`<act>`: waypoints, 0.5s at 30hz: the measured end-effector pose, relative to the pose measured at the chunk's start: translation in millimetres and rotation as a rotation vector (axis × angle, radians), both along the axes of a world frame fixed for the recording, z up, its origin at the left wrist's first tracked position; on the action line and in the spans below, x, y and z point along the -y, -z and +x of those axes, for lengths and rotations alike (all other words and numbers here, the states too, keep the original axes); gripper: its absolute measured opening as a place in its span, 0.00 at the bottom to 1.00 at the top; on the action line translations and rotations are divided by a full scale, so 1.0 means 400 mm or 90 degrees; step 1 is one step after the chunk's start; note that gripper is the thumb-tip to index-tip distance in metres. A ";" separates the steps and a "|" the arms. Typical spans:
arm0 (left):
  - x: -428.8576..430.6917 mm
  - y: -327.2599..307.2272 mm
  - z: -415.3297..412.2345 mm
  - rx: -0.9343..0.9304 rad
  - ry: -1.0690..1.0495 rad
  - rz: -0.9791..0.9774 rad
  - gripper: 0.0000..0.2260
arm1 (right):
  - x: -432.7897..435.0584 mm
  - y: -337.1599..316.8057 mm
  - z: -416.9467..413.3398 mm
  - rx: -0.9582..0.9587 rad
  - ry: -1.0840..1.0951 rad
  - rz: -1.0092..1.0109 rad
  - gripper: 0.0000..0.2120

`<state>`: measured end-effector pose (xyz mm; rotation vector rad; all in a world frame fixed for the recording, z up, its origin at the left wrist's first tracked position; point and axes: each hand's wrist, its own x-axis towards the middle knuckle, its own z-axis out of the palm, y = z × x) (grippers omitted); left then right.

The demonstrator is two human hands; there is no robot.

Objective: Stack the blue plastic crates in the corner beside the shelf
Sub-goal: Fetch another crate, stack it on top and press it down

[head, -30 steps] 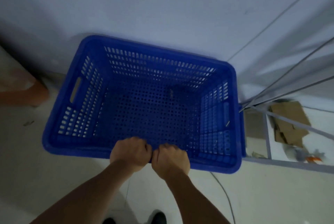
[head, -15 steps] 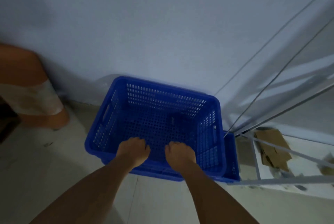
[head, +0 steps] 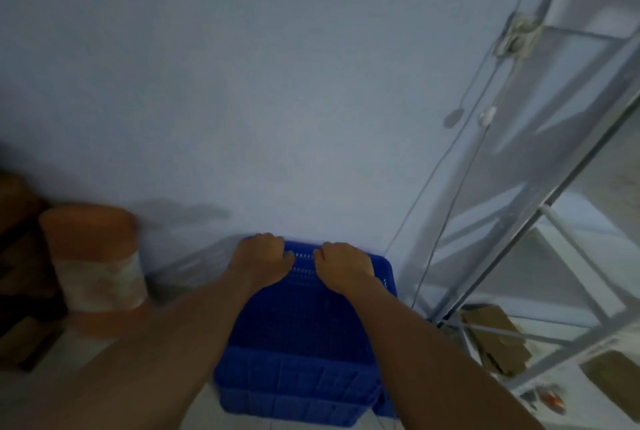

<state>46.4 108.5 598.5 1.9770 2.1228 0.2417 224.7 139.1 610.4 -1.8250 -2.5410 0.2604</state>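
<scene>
A blue perforated plastic crate (head: 301, 318) stands on the floor against the pale wall, nested in another blue crate (head: 294, 405) whose front wall shows beneath it. My left hand (head: 263, 256) and my right hand (head: 344, 265) reach across it and rest side by side on its far rim by the wall, fingers curled over the edge. Both forearms cross over the crate's inside. The metal shelf (head: 519, 242) stands just right of the crates.
An orange and white cylindrical container (head: 93, 266) stands at the left by the wall, with dark wooden things beyond it. Thin cables (head: 446, 159) hang down the wall at the shelf. Flattened cardboard (head: 495, 336) lies on the shelf's bottom level.
Both hands left the near rim and moved to the far rim. The view tilted up, showing more wall. The crate has settled lower, squarely into the one below.
</scene>
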 end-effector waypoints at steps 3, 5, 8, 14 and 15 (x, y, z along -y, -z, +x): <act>0.078 -0.117 -0.012 -0.067 -0.025 0.042 0.17 | 0.046 -0.112 -0.014 -0.003 -0.038 0.040 0.23; 0.147 -0.183 -0.023 -0.096 -0.069 0.067 0.20 | 0.081 -0.173 -0.031 -0.011 -0.070 0.065 0.22; 0.277 -0.258 -0.055 -0.110 -0.144 0.092 0.21 | 0.155 -0.247 -0.070 -0.038 -0.125 0.106 0.23; 0.594 -0.385 -0.124 -0.167 -0.297 0.090 0.21 | 0.369 -0.348 -0.192 -0.086 -0.260 0.147 0.23; 0.655 -0.397 -0.143 -0.153 -0.321 0.092 0.21 | 0.410 -0.362 -0.219 -0.093 -0.286 0.147 0.23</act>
